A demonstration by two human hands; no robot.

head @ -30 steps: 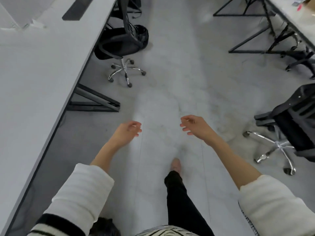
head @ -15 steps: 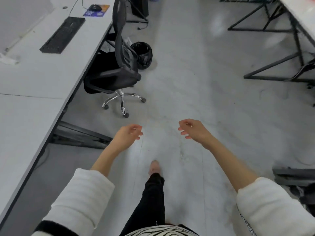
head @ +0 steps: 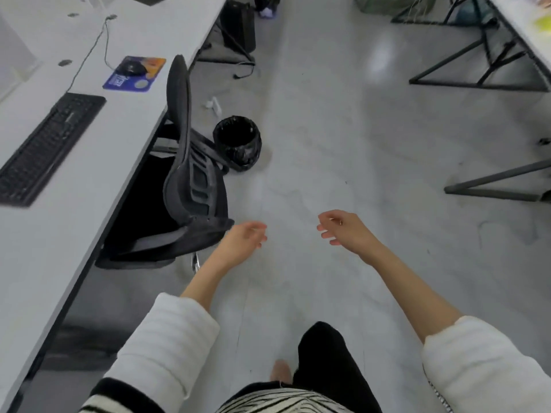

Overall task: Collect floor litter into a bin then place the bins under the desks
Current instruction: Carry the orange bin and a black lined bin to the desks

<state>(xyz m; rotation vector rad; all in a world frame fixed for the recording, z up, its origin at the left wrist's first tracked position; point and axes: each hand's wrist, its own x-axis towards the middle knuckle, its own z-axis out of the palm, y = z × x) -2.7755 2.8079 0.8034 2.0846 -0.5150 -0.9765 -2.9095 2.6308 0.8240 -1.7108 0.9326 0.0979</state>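
Observation:
A small round bin (head: 237, 141) lined with a black bag stands on the grey floor beside the office chair, ahead and left of me. White crumpled litter (head: 212, 104) lies on the floor just beyond the bin, near the desk edge. My left hand (head: 243, 239) hangs over the floor by the chair seat, fingers loosely curled, holding nothing. My right hand (head: 343, 229) floats at the same height to the right, fingers relaxed and empty. Both hands are well short of the bin.
A long white desk (head: 59, 186) runs along the left with a black keyboard (head: 44, 147), a mouse on a blue mousepad (head: 134, 73). A black office chair (head: 185, 174) sits at it. Black desk frames (head: 489, 81) stand at right. A dark box (head: 240, 25) sits far ahead.
I have walked forward along the aisle: the chair and bin have come closer and lower in view, and the litter beyond the bin has appeared. Both hands stay empty in the same pose.

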